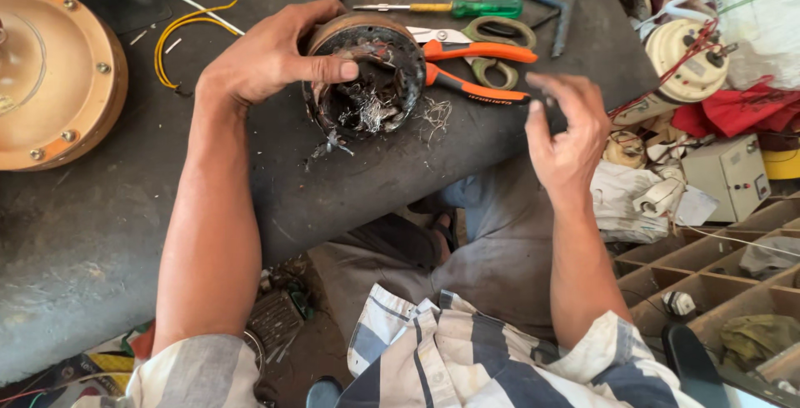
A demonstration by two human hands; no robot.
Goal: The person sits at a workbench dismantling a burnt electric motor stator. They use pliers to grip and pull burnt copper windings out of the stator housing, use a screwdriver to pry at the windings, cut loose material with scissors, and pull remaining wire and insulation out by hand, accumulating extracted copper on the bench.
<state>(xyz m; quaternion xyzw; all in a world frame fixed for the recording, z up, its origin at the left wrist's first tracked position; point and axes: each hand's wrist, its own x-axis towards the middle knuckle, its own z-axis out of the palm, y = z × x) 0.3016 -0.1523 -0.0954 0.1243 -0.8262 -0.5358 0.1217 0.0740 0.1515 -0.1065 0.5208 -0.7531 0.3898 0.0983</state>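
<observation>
Striped sleeves frame both arms. Left hand (271, 54), fingers clamped on the motor stator (367, 75) at upper centre, tilts it on the tabletop (100, 233) exposing frayed windings; right hand (567, 129) hovers, fingers loosely apart, near orange-handled pliers (475, 70).

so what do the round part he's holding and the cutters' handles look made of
Motor stator under the left hand: looks like dark, rusty metal, dull and pitted, with loose thin wire strands inside. Cutters' handles: probably orange plastic or rubber, smooth with a slight sheen.
</observation>
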